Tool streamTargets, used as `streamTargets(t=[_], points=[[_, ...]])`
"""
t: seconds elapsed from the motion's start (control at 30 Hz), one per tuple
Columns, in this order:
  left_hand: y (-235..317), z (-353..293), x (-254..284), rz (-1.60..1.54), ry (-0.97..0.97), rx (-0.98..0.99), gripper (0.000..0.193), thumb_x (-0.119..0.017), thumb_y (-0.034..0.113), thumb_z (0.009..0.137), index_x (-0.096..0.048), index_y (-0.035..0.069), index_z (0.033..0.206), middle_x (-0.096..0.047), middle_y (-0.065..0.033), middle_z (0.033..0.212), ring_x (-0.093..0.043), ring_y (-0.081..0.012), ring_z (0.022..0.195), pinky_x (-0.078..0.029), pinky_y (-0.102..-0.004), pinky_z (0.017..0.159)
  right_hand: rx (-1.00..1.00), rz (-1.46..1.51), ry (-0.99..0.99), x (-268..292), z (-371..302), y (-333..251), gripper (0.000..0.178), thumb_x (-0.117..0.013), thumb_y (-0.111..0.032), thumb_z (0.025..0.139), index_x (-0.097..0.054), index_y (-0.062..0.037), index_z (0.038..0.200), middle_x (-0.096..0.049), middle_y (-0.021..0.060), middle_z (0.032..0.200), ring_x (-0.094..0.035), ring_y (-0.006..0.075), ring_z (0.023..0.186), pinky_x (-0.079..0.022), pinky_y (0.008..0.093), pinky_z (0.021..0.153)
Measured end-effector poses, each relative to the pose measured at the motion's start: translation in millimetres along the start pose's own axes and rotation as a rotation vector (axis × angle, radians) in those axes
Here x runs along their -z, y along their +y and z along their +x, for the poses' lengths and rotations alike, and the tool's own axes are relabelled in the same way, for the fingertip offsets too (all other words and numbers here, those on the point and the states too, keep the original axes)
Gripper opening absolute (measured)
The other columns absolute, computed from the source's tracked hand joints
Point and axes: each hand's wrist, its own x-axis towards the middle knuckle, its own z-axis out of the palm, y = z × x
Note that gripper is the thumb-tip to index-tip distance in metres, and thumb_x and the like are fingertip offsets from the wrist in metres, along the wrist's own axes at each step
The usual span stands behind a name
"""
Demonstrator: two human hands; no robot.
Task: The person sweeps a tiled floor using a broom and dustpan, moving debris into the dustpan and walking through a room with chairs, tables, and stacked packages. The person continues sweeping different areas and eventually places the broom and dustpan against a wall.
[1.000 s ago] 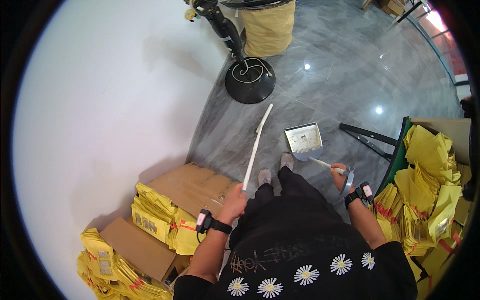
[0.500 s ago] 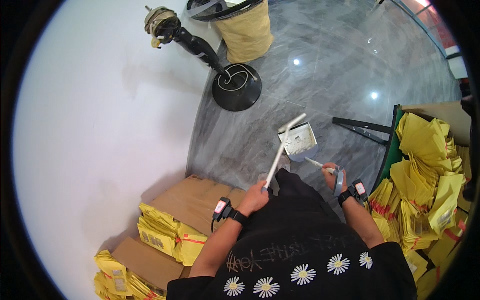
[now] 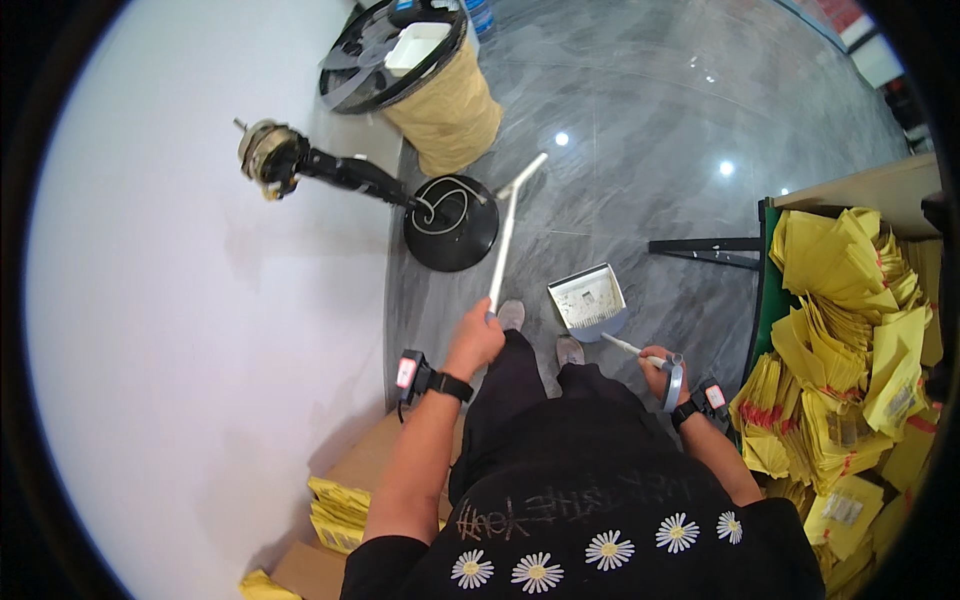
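Observation:
My left hand point(image 3: 474, 340) is closed round the white handle of a broom point(image 3: 506, 240). The broom slants away from me, and its narrow crosswise head is beside the round black base of a stand point(image 3: 452, 236). In my right hand point(image 3: 660, 372) is the grey-tipped handle of a dustpan point(image 3: 588, 296), fingers wrapped round it. The white pan, with a toothed edge and specks of dirt inside, is on the grey tiled floor just beyond my right shoe point(image 3: 570, 351).
A tan waste sack point(image 3: 452, 115) with a black fan guard and white tray on top stands by the wall. At right, yellow envelopes point(image 3: 840, 350) fill a green-edged table with black legs point(image 3: 705, 250). Cardboard boxes point(image 3: 365, 450) and more yellow envelopes point(image 3: 337, 512) lie at lower left.
My left hand has swung the broom forward and left, from over the dustpan toward the stand's base. My view has shifted, showing more of the sack's top. The right hand keeps the dustpan handle.

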Motion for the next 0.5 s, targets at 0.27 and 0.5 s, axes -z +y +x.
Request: streamTargets(t=[0.27,0.5], points=[[6.8,175.9,60.0,0.108,-0.067,0.027,0.045,-0.048,0.014,0.085,-0.053,0.001,0.127,-0.065,-0.0294,0.098,-0.064,-0.0410,0.088,-0.050,-0.0480,0.076,-0.184,0.099,0.117,-32.2,35.2,-35.0,0.017,-0.069,-0.013,0.079,-0.070,-0.0039,0.094,-0.070,0.0160,0.088,-0.070,0.0289,0.082,-0.054,0.0377,0.075],[2.0,149.9,73.6,0.371,-0.431,-0.015,0.048,-0.050,0.017,0.085,-0.049,0.004,0.131,-0.066,-0.0301,0.099,-0.065,-0.0454,0.093,-0.050,-0.0520,0.081,-0.214,0.156,0.288,-68.7,64.2,-64.2,0.017,-0.069,-0.014,0.079,-0.070,-0.0045,0.094,-0.070,0.0169,0.089,-0.068,0.0350,0.082,-0.054,0.0391,0.075]])
